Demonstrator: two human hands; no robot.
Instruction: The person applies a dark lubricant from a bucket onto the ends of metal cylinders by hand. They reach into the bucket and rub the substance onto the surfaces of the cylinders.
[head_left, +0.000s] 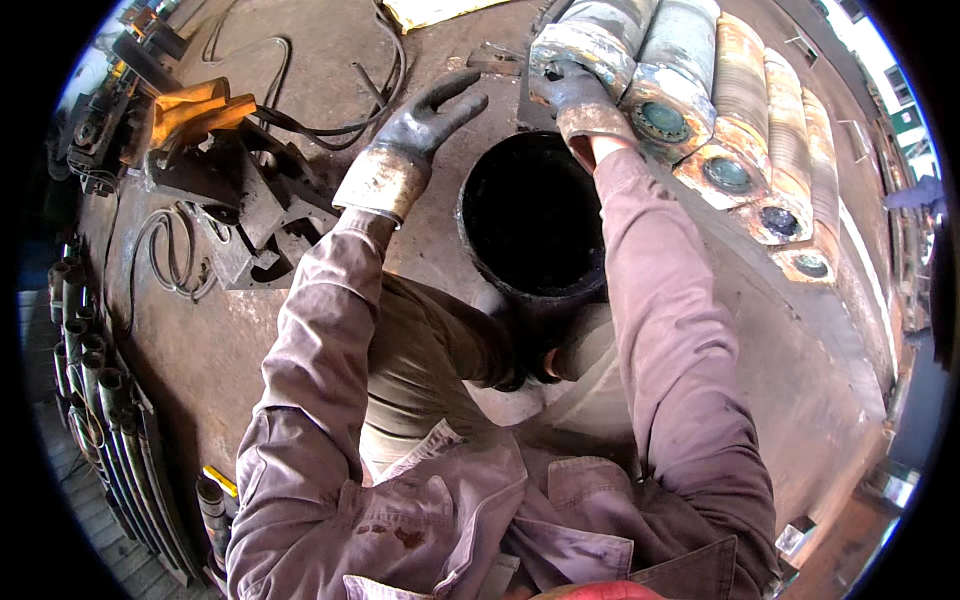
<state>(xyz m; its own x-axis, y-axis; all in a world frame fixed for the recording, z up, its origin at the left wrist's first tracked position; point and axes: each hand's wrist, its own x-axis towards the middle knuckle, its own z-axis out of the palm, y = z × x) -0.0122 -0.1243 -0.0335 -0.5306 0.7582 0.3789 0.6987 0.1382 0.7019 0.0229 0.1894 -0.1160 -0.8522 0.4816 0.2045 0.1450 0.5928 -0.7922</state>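
My left hand point(432, 122) wears a dark-coated glove with a pale, stained cuff. Held up left of the black bucket, its thumb and fingers are spread around nothing. My right hand point(580, 98), gloved alike, reaches past the bucket to the front end of the nearest metal cylinder point(592, 50). Its fingers bend in at the round opening there and seem to hold the rim; the fingertips are partly hidden. The round, wide-mouthed bucket point(468, 235) stands just ahead of my legs, its inside dark.
Several worn cylinders point(735, 105) lie side by side at the right, round openings facing me. Dark steel blocks point(245, 215), an orange piece point(200, 110) and a coiled hose point(170, 250) are at the left. Several pipes point(110, 400) line the left edge. A black cable point(345, 130) crosses the floor.
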